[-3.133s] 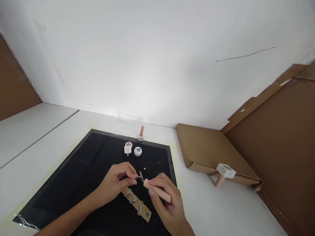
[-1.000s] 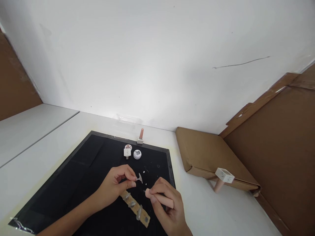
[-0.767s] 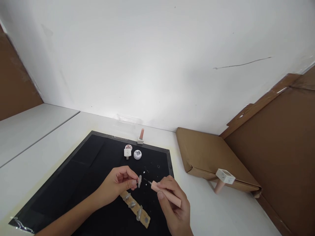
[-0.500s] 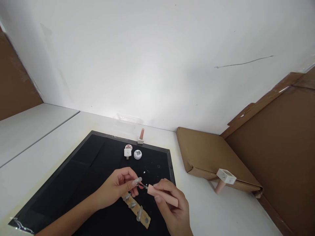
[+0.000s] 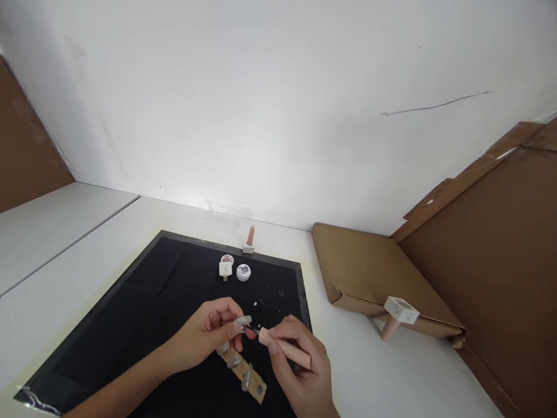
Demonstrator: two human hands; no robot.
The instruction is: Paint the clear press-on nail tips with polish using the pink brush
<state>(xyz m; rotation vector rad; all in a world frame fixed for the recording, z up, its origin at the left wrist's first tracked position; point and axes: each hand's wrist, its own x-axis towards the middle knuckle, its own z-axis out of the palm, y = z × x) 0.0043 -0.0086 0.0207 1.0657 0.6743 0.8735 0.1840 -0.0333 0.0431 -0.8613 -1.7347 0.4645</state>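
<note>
My left hand [image 5: 213, 326] pinches a small clear false nail tip [image 5: 243, 320] between thumb and fingers, above the black mat [image 5: 143, 313]. Closed around the pink handle of a nail polish brush [image 5: 287, 349] is my right hand [image 5: 302, 366]. The dark bristle end points left and meets the false nail or lies just beneath it; the exact contact is too small to tell. Below the hands lies a tan strip [image 5: 243, 374] with several clear nail tips on small stands, its upper end partly hidden by my left hand.
An uncapped white square bottle [image 5: 225, 269] and a small round jar [image 5: 243, 273] sit farther back on the mat. A pink-capped bottle [image 5: 249, 247] stands at its back edge. Another pink-capped bottle [image 5: 400, 312] is beside a brown cardboard box [image 5: 369, 267] at right.
My right hand has moved slightly left, bringing the brush closer to the nail tip. My left hand stays almost still, the nail tip turned a little.
</note>
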